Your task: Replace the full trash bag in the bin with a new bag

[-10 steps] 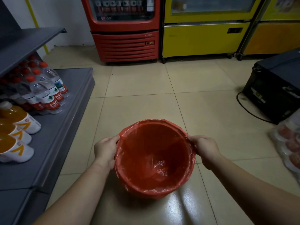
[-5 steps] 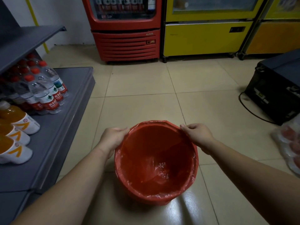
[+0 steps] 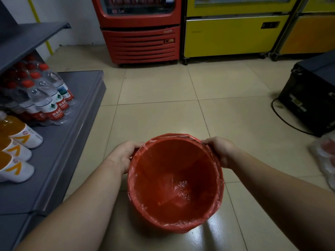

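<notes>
A round red bin point(image 3: 181, 227) stands on the tiled floor just in front of me. A thin red bag point(image 3: 174, 182) lines it, folded down over the rim all the way round, and holds nothing that I can see. My left hand point(image 3: 124, 153) grips the bag-covered rim at the far left. My right hand point(image 3: 220, 149) grips the rim at the far right, fingers curled over the edge.
A grey shelf point(image 3: 68, 145) on the left carries water bottles point(image 3: 52, 98) and orange drink bottles point(image 3: 18, 134). A red cooler point(image 3: 141, 42) and yellow coolers point(image 3: 233, 35) line the back wall. A black box point(image 3: 311, 98) with a cable sits right, wrapped packs point(image 3: 326, 156) beside it.
Both hands slid from the sides of the rim to its far edge. The bin now sits a little lower and to the right in view.
</notes>
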Tool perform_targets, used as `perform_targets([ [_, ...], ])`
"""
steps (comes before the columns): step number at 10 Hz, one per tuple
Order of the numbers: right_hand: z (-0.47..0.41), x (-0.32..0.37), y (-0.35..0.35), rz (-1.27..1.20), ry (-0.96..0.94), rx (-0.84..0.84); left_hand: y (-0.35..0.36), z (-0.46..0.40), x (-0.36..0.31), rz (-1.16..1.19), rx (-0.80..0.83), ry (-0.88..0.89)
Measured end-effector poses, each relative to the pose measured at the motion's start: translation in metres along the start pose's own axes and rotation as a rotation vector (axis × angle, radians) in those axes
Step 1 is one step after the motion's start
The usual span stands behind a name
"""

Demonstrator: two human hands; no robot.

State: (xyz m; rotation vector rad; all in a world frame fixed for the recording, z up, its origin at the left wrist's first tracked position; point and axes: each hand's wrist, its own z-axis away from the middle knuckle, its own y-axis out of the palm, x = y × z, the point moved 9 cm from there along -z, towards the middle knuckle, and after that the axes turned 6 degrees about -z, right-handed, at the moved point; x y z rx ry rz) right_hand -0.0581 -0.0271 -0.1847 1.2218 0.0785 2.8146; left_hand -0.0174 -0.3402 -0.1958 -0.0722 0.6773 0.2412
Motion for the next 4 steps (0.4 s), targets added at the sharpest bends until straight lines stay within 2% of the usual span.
perform_targets([
  [1,0.0,-0.007,0.002,-0.003,-0.019,-0.017,0.003,-0.004,0.005,-0.041,0.038,0.005],
  [2,-0.002,-0.006,-0.001,-0.004,-0.071,-0.065,0.003,0.0,0.006,-0.049,0.011,0.042],
  [3,-0.003,0.015,-0.009,0.066,-0.234,-0.147,-0.009,0.006,-0.007,-0.124,-0.165,0.173],
  [4,0.03,0.023,-0.029,0.274,-0.337,-0.237,-0.037,0.05,-0.005,-0.33,-0.386,0.289],
])
